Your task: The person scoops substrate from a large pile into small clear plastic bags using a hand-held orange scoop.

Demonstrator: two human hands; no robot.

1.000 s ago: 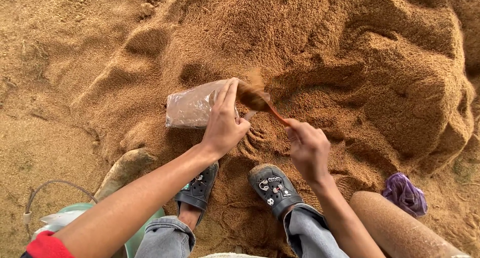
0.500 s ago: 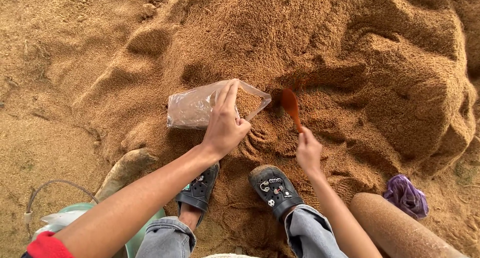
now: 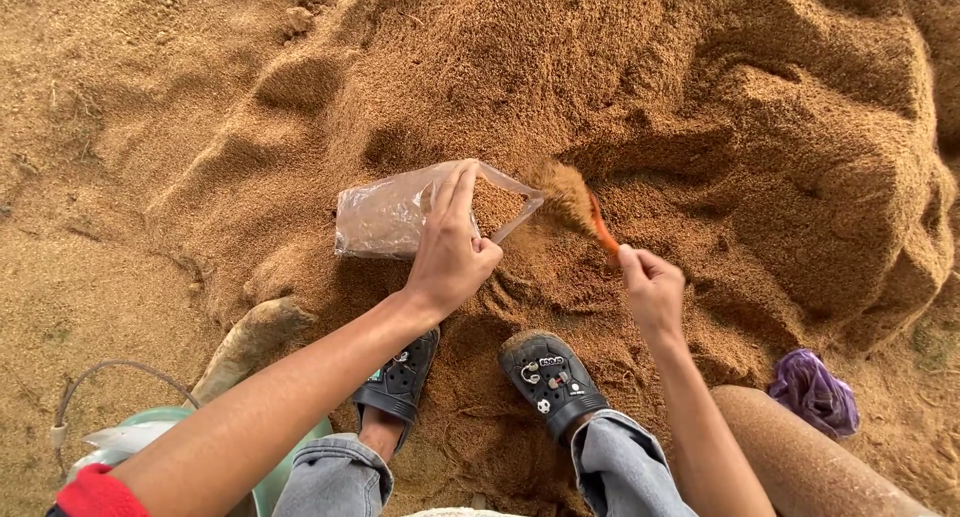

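Observation:
My left hand (image 3: pixel 450 247) grips the rim of a clear plastic bag (image 3: pixel 385 217) that lies on a big heap of brown husk (image 3: pixel 700 127), its mouth open to the right. Some husk sits inside the bag near the mouth. My right hand (image 3: pixel 650 287) holds an orange scoop (image 3: pixel 598 222) tilted at the bag's opening, with husk spilling from it toward the mouth. My two feet in black clogs (image 3: pixel 545 372) stand on the husk just below the hands.
A purple crumpled cloth (image 3: pixel 815 392) lies at the lower right beside a tan cylindrical sack or roll (image 3: pixel 800 457). A green bucket (image 3: pixel 200 427) with a wire handle sits at the lower left, next to a stone-like lump (image 3: pixel 245 342).
My right hand has lifted the scoop out of the heap and swung it left to the bag's mouth, tipping husk in. My left hand has kept hold of the bag.

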